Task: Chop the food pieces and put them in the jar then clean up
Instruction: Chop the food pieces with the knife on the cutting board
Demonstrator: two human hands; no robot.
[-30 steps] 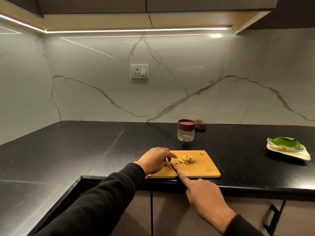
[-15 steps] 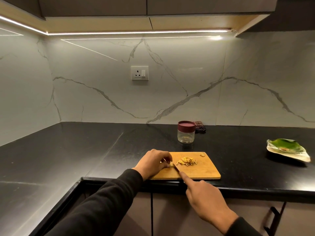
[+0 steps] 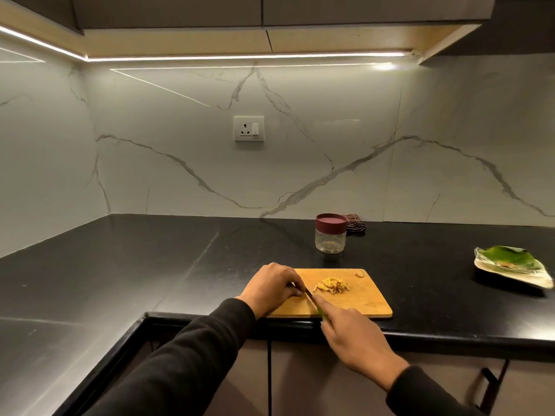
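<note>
A wooden cutting board lies at the counter's front edge. On it sits a small pile of chopped yellow food pieces, and one loose bit near the far right corner. My right hand grips a knife with a green handle, forefinger along its back, blade down on the board's left part. My left hand is curled on the board's left end, fingertips at the blade; what they pinch is hidden. Behind the board stands a clear jar with a maroon lid on.
The black counter runs into a corner on the left. A checked cloth lies behind the jar by the marble wall. A plate with a green leaf sits at the right. A wall socket is above.
The knife and my right hand have shifted slightly left along the board, toward my left fingertips. My left hand has curled tighter and drawn back a little.
</note>
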